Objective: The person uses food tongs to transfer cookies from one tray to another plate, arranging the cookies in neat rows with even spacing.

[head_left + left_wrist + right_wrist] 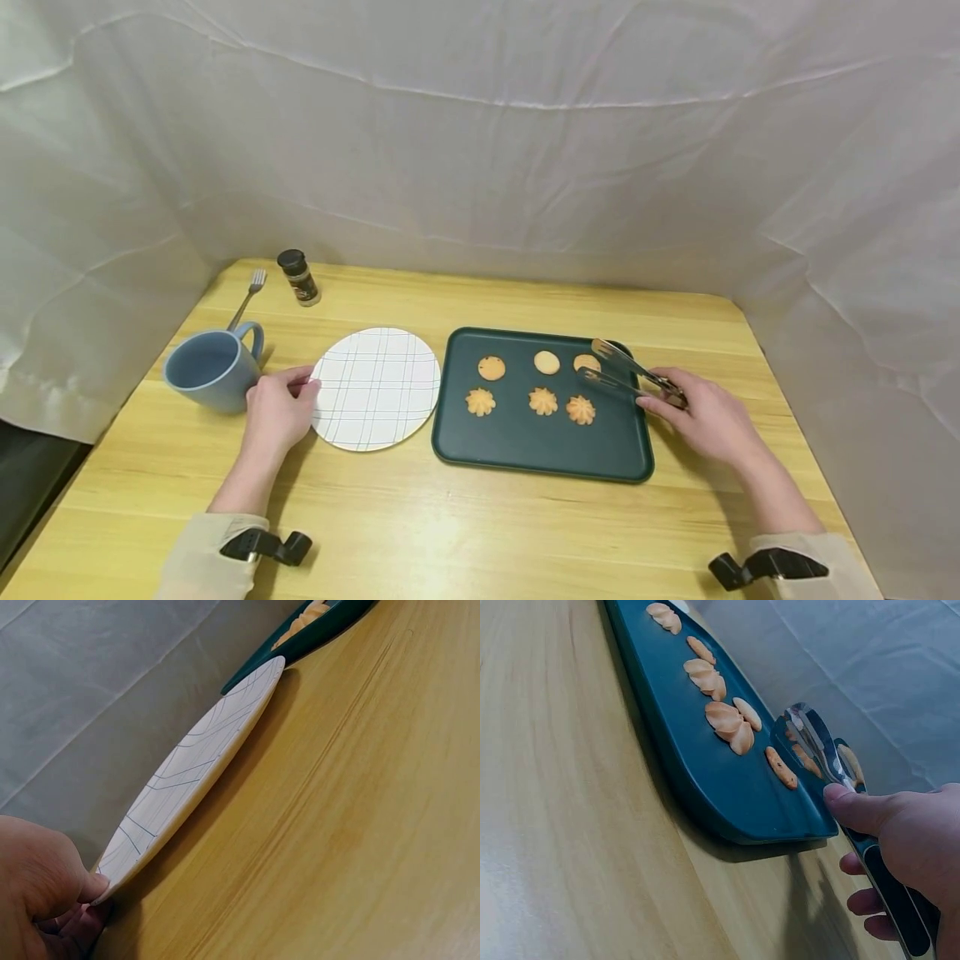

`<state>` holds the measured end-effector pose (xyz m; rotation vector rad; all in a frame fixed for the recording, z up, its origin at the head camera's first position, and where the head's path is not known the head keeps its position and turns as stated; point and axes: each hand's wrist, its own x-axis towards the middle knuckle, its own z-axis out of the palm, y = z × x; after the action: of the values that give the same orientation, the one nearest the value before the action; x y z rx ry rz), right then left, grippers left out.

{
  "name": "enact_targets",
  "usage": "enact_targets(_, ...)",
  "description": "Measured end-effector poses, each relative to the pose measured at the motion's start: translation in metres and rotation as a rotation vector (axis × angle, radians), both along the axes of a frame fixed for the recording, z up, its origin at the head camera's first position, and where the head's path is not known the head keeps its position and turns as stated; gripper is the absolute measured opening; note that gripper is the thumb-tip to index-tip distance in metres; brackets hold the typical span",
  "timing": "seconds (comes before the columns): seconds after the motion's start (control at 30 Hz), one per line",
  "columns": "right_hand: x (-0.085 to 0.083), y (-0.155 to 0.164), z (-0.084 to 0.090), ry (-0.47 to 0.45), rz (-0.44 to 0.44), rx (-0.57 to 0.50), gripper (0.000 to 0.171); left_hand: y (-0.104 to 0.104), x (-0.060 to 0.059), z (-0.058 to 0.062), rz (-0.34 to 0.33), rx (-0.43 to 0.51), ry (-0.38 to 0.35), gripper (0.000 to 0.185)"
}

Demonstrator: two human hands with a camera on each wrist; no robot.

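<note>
Your right hand (705, 417) grips metal tongs (630, 373), their arms apart, over the green tray (525, 450)'s right rim. Six cookies (542, 401) sit on that tray: light, brittle, so pinch gently across the edges. Your left hand (277, 408) pinches the plate (375, 387) left of it.

No readable writing shows anywhere here. The small dark-capped glass spice jar (299, 278) at the back of the table carries a dark label, but its print is too small to make out. The round white plate (375, 388) bears only thin crossing lines, no letters or numbers.
</note>
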<state>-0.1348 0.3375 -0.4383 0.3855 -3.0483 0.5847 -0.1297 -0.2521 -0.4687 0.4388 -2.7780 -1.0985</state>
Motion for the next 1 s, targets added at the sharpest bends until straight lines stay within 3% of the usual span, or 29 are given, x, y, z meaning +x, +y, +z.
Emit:
enact_targets(0.63,-0.014,0.002,-0.003,-0.076,0.009,0.060,0.064,0.001,0.000,-0.001,0.004,-0.001,0.011,0.035)
enact_targets(1.0,-0.018,0.001,-0.007,-0.044,0.024,0.111,0.051,0.001,-0.001,-0.003,0.003,-0.009,0.045,0.033)
